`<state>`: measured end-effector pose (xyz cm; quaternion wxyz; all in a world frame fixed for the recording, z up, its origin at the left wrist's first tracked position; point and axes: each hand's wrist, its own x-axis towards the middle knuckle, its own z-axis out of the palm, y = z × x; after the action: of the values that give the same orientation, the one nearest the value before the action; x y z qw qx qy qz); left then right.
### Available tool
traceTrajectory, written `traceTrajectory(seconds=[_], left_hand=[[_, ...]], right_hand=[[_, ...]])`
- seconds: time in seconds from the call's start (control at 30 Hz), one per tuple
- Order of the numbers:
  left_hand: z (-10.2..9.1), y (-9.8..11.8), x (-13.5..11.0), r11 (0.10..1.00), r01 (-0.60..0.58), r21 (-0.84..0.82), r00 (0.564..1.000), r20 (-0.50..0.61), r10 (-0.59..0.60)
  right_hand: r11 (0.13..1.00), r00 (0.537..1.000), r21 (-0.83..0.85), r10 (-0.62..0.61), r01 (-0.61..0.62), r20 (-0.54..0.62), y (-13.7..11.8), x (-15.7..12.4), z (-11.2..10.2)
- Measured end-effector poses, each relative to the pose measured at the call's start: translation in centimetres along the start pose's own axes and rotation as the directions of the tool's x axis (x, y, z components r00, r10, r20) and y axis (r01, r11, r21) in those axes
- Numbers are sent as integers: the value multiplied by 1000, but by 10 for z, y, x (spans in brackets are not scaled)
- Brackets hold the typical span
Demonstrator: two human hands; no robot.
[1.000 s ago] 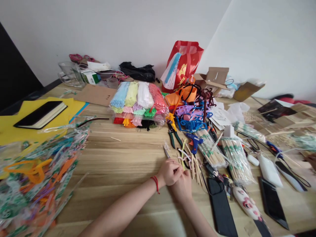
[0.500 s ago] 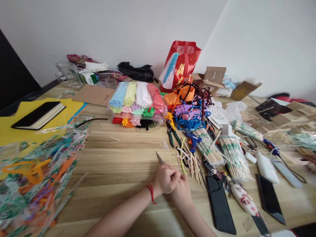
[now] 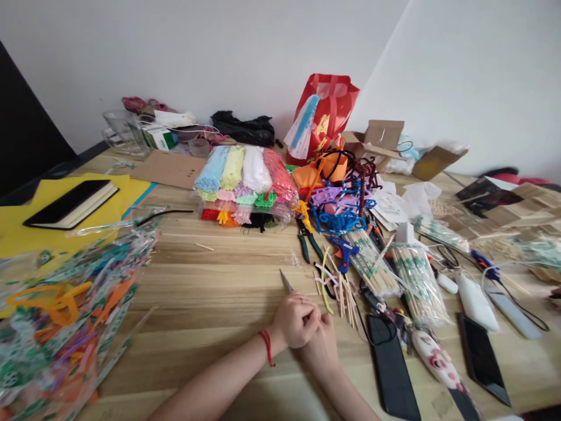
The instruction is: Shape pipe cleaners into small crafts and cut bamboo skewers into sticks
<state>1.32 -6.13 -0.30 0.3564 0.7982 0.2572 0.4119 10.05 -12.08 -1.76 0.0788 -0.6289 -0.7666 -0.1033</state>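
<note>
My two hands meet low in the middle of the wooden table (image 3: 210, 292). My left hand (image 3: 294, 320), a red string round its wrist, is closed on a small knife (image 3: 286, 282) whose pale blade points up and to the left past the knuckles. Pressed against it from the right, my right hand (image 3: 325, 346) is curled shut; what its fingers hold is hidden by my left hand. Just beyond the hands lie loose wooden sticks (image 3: 346, 295) and bent pipe cleaners (image 3: 325, 280).
Bagged coloured pipe cleaners (image 3: 243, 181), green pliers (image 3: 307, 240), a blue glue gun (image 3: 344, 250), packs of bamboo skewers (image 3: 416, 280) and two black phones (image 3: 394, 371) crowd the right half. A heap of clear bags (image 3: 65, 310) fills the left, with a black notebook (image 3: 70, 202) behind.
The hands drew back slightly toward me from the loose sticks, and the knife blade now points up-left, clear of them. Since half a second ago they have hardly moved.
</note>
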Motion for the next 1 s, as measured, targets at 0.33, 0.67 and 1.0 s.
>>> traceTrajectory(seconds=[0.33, 0.67, 1.0], left_hand=[[7, 7, -1, 996, 32, 81, 990, -141, -20], [-1, 2, 3, 999, 38, -38, 998, -57, -41], [-12, -10, 1, 988, -7, -152, 1000, -7, 6]], right_hand=[[994, 993, -3, -110, 110, -37, 14, 3, 1], [999, 998, -5, -41, 41, 44, 6, 6, -3], [995, 995, -97, 30, -21, 98, -11, 10, 0]])
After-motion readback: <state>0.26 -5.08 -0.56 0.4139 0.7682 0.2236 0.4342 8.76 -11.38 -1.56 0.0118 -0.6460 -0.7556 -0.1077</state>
